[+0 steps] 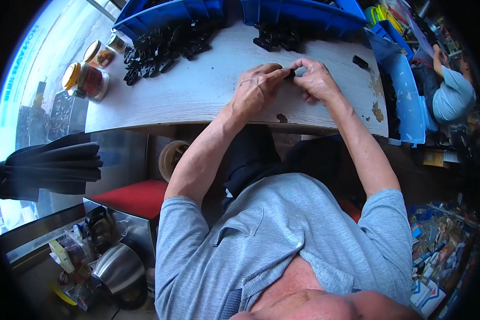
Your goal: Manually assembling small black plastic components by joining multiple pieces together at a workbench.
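Over the middle of the white worktable point(208, 106), my two hands meet at the fingertips around a small black part point(290, 74). My left hand point(258, 88) pinches it from the left, fingers pressed together. My right hand point(317, 82) holds its other side between thumb and forefinger, the remaining fingers curled. Most of the part is hidden by my fingers, so its exact kind does not show. A heap of black clip-like parts point(168, 48) lies at the back left, and a smaller pile of similar parts point(277, 37) lies beyond my hands. One single black piece point(360, 62) rests alone on the right.
Blue bins point(170, 17) line the table's back, with a lighter blue crate point(409, 101) at its right edge. Lidded jars point(85, 81) stand at the left edge. A steel kettle point(120, 266) sits low left. Another person point(453, 93) is at the far right.
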Action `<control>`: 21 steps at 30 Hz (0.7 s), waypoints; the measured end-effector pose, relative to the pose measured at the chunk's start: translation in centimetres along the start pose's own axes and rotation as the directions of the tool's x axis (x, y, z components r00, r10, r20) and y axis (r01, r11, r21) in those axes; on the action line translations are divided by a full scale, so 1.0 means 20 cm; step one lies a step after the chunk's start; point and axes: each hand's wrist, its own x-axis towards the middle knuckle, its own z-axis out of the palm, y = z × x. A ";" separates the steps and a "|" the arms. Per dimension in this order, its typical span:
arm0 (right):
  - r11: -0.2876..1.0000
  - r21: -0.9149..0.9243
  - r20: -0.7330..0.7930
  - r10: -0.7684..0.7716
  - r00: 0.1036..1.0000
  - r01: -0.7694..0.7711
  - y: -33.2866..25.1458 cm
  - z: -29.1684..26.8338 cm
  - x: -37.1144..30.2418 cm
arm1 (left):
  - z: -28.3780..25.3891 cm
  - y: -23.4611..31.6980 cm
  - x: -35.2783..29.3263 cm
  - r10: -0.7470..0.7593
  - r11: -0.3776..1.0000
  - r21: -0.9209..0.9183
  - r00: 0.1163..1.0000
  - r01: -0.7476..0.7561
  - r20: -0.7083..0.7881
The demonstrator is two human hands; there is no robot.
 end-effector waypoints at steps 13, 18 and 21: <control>1.000 -0.005 -0.039 0.007 0.999 -0.007 -0.01 0.00 -0.02 | -0.01 -0.02 0.01 -0.131 0.985 -0.115 0.991 0.127 -0.020; 0.998 -0.053 -0.051 0.012 0.999 -0.015 0.02 0.00 -0.01 | 0.01 -0.01 0.02 -0.130 0.988 -0.090 0.991 0.129 -0.005; 0.998 -0.059 -0.068 0.004 0.998 -0.008 0.03 0.01 0.00 | 0.01 -0.02 0.01 -0.092 0.994 -0.055 0.996 0.093 0.013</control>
